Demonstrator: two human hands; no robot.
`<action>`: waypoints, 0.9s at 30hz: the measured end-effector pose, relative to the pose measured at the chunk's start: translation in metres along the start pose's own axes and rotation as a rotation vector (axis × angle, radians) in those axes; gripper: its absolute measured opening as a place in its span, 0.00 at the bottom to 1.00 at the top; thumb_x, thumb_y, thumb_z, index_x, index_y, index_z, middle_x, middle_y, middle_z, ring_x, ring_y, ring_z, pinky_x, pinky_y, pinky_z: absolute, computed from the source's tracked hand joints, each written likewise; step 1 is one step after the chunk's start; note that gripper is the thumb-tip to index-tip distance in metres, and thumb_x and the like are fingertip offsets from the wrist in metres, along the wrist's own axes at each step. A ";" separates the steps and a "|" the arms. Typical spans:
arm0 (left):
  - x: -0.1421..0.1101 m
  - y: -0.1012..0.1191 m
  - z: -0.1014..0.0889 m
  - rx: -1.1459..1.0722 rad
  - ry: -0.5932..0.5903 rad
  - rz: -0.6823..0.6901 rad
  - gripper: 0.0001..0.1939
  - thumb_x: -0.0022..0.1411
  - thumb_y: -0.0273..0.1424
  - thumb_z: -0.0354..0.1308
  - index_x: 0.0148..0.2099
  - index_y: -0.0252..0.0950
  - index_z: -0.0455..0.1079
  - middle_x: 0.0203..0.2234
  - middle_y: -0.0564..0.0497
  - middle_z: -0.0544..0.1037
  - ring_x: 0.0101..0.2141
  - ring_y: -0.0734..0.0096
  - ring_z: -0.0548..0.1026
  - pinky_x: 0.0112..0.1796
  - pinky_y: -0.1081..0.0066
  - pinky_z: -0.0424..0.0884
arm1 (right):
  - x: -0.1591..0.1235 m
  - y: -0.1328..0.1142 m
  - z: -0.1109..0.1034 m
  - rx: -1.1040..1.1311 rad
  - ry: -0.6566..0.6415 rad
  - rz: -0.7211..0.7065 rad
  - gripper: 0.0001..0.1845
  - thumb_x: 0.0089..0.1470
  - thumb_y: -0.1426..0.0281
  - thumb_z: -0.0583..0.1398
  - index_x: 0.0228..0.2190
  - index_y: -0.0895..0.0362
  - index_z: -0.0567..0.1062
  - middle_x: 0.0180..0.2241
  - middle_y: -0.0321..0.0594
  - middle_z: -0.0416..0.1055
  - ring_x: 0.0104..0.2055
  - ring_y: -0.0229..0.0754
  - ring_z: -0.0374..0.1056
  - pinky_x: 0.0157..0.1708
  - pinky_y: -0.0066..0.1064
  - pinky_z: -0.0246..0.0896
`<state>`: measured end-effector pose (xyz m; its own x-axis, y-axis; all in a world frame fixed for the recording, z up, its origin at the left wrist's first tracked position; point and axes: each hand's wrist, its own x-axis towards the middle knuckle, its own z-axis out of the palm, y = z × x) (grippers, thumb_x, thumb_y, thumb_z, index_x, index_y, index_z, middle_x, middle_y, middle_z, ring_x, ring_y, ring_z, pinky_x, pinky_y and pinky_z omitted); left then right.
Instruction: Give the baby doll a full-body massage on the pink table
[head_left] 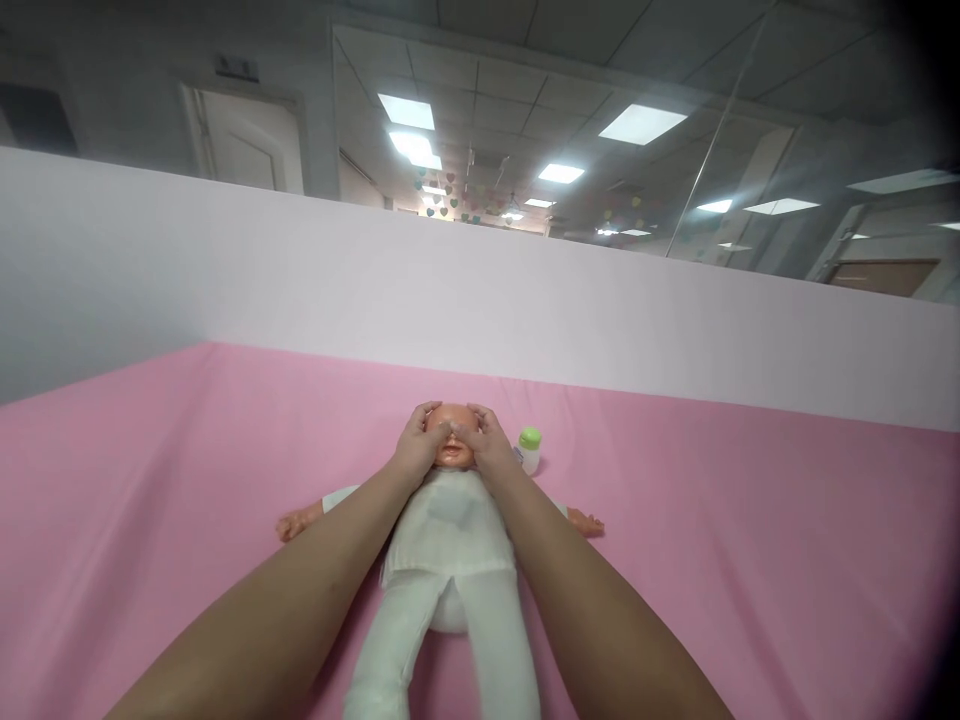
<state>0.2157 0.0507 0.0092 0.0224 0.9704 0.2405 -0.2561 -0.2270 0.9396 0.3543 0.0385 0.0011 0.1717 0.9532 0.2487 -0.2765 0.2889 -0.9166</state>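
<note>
A baby doll in white clothes lies on its back with arms spread, its head farthest from me. My left hand curves around the left side of the doll's head, and my right hand curves around the right side. Both thumbs lie across the face near the nose and cover the eye area. The doll's mouth and chin show below them. Just right of my right hand stands a small white bottle with a green cap, partly hidden by my wrist.
Under the doll is a pink sheet with some creases. A low white wall runs along the back and left. Beyond it are a glass partition, a white door and lit ceiling panels.
</note>
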 end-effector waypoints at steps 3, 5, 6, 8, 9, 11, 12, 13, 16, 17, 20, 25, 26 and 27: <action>0.003 -0.005 0.001 0.007 0.020 0.002 0.27 0.52 0.37 0.71 0.54 0.40 0.74 0.45 0.46 0.77 0.44 0.60 0.77 0.48 0.62 0.73 | 0.004 0.005 -0.003 -0.016 0.036 -0.022 0.34 0.40 0.57 0.74 0.49 0.51 0.74 0.50 0.41 0.74 0.48 0.48 0.73 0.51 0.41 0.69; 0.005 -0.007 0.001 -0.017 0.026 -0.014 0.26 0.54 0.38 0.69 0.54 0.40 0.74 0.44 0.46 0.78 0.45 0.60 0.78 0.49 0.62 0.73 | 0.005 0.008 -0.006 0.002 0.031 -0.024 0.31 0.44 0.54 0.72 0.49 0.51 0.75 0.50 0.41 0.75 0.50 0.47 0.72 0.54 0.41 0.67; 0.006 -0.008 0.001 -0.035 0.027 -0.029 0.25 0.55 0.38 0.68 0.55 0.39 0.74 0.44 0.46 0.79 0.45 0.60 0.78 0.48 0.62 0.74 | 0.005 0.008 -0.007 0.017 0.023 -0.019 0.31 0.46 0.53 0.71 0.49 0.51 0.75 0.50 0.42 0.76 0.52 0.48 0.72 0.55 0.42 0.67; 0.007 -0.009 0.000 -0.077 0.025 -0.067 0.25 0.57 0.39 0.66 0.56 0.39 0.74 0.45 0.45 0.80 0.45 0.60 0.79 0.48 0.62 0.75 | 0.004 0.009 -0.010 0.052 -0.004 0.000 0.30 0.48 0.52 0.69 0.50 0.51 0.76 0.52 0.43 0.76 0.54 0.49 0.71 0.57 0.44 0.66; 0.007 -0.009 0.000 -0.097 0.024 -0.087 0.25 0.57 0.39 0.65 0.57 0.39 0.74 0.46 0.45 0.80 0.45 0.59 0.79 0.47 0.61 0.76 | 0.004 0.008 -0.012 0.069 -0.019 0.013 0.30 0.48 0.52 0.69 0.50 0.50 0.76 0.53 0.42 0.76 0.56 0.50 0.71 0.57 0.45 0.67; 0.006 -0.008 -0.001 -0.134 0.021 -0.123 0.26 0.58 0.39 0.64 0.59 0.39 0.73 0.48 0.43 0.80 0.45 0.58 0.80 0.46 0.60 0.77 | 0.002 0.007 -0.014 0.098 -0.050 0.042 0.30 0.48 0.54 0.69 0.52 0.49 0.76 0.55 0.42 0.76 0.57 0.51 0.70 0.57 0.47 0.67; 0.005 -0.008 -0.001 -0.149 0.019 -0.134 0.27 0.58 0.39 0.64 0.59 0.39 0.72 0.49 0.42 0.80 0.45 0.58 0.80 0.46 0.60 0.77 | 0.000 0.006 -0.015 0.111 -0.063 0.054 0.31 0.47 0.55 0.69 0.53 0.48 0.76 0.56 0.41 0.75 0.58 0.51 0.70 0.56 0.47 0.68; 0.004 -0.007 -0.001 -0.159 0.015 -0.140 0.28 0.58 0.38 0.65 0.60 0.39 0.72 0.49 0.42 0.79 0.45 0.57 0.80 0.45 0.60 0.78 | -0.001 0.004 -0.015 0.121 -0.075 0.064 0.32 0.47 0.57 0.70 0.54 0.48 0.76 0.56 0.41 0.75 0.58 0.51 0.70 0.56 0.46 0.68; 0.001 -0.005 -0.001 -0.163 -0.006 -0.126 0.32 0.55 0.37 0.69 0.61 0.40 0.70 0.51 0.42 0.78 0.44 0.58 0.81 0.45 0.61 0.78 | -0.005 -0.001 -0.012 0.141 -0.107 0.077 0.34 0.45 0.61 0.71 0.54 0.48 0.74 0.56 0.41 0.75 0.56 0.51 0.72 0.56 0.44 0.69; 0.000 -0.005 -0.001 -0.157 -0.014 -0.117 0.33 0.53 0.36 0.71 0.61 0.41 0.70 0.51 0.42 0.77 0.44 0.59 0.81 0.45 0.61 0.78 | -0.006 -0.003 -0.011 0.133 -0.113 0.070 0.34 0.45 0.61 0.72 0.55 0.49 0.74 0.55 0.42 0.75 0.55 0.50 0.73 0.55 0.43 0.69; -0.002 -0.003 -0.001 -0.132 -0.025 -0.096 0.37 0.48 0.34 0.74 0.60 0.41 0.70 0.51 0.43 0.76 0.43 0.60 0.81 0.45 0.61 0.77 | -0.007 -0.005 -0.007 0.018 -0.066 0.011 0.37 0.42 0.60 0.74 0.54 0.49 0.71 0.52 0.42 0.74 0.50 0.49 0.75 0.50 0.41 0.72; 0.001 -0.004 0.002 -0.111 -0.021 -0.078 0.33 0.50 0.37 0.74 0.58 0.40 0.72 0.49 0.43 0.78 0.43 0.59 0.80 0.46 0.60 0.76 | 0.000 0.003 -0.008 -0.103 0.047 -0.036 0.33 0.41 0.56 0.74 0.49 0.49 0.73 0.49 0.39 0.74 0.46 0.47 0.74 0.48 0.39 0.71; 0.002 -0.005 0.002 -0.114 -0.016 -0.080 0.32 0.51 0.38 0.73 0.58 0.40 0.72 0.48 0.44 0.78 0.43 0.60 0.80 0.46 0.60 0.76 | 0.002 0.005 -0.009 -0.101 0.055 -0.039 0.32 0.43 0.55 0.73 0.48 0.49 0.73 0.48 0.39 0.74 0.47 0.46 0.73 0.48 0.39 0.70; 0.003 -0.006 0.003 -0.120 -0.012 -0.086 0.31 0.52 0.38 0.72 0.57 0.40 0.73 0.48 0.44 0.79 0.43 0.60 0.80 0.47 0.60 0.76 | 0.003 0.007 -0.009 -0.093 0.059 -0.041 0.30 0.44 0.54 0.72 0.47 0.49 0.74 0.47 0.39 0.75 0.47 0.46 0.73 0.49 0.39 0.69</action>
<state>0.2199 0.0544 0.0052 0.0602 0.9846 0.1641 -0.3662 -0.1312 0.9212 0.3618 0.0427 -0.0076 0.2372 0.9331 0.2702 -0.1792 0.3154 -0.9319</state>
